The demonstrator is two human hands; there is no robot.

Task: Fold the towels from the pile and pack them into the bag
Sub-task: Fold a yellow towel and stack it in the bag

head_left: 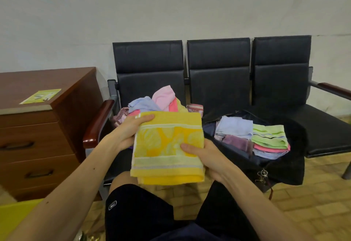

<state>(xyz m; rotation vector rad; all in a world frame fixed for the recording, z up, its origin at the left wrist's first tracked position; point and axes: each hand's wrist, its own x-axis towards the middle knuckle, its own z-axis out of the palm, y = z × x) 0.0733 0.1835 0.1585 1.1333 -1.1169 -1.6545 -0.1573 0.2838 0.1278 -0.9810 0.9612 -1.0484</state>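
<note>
- Now the folded yellow towel is held flat above the lap, gripped at its left edge by the left hand and at its right edge by the right hand.
- The open bag is found to the right, nearest the right hand.

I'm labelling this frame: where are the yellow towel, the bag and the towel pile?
yellow towel point(167, 146): head view, its patterned middle.
bag point(286, 168): head view, its dark near wall.
towel pile point(163, 96): head view, its pink top.
</note>
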